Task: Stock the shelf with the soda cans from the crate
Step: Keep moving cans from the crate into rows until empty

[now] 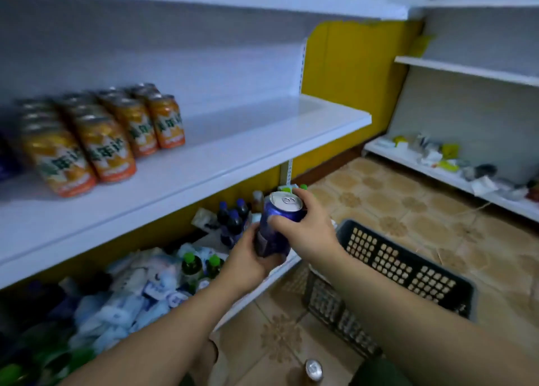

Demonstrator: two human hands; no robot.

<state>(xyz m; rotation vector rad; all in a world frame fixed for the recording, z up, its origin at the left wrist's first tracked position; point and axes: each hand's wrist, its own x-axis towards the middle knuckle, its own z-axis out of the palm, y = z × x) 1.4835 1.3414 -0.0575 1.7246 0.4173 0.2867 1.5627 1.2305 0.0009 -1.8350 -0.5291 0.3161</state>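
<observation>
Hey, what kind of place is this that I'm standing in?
Most likely a small grocery or convenience shop being restocked. There is a white retail shelf with rows of orange soda cans, bottled drinks on the level below it, and a black plastic crate on the tiled floor.

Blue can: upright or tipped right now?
Tipped slightly: the blue can leans top-right, held between the left hand and right hand, clear of the shelf.

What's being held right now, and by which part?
A blue soda can, in both hands: the left hand grips its lower end, the right hand wraps its upper side just under the top.
</observation>
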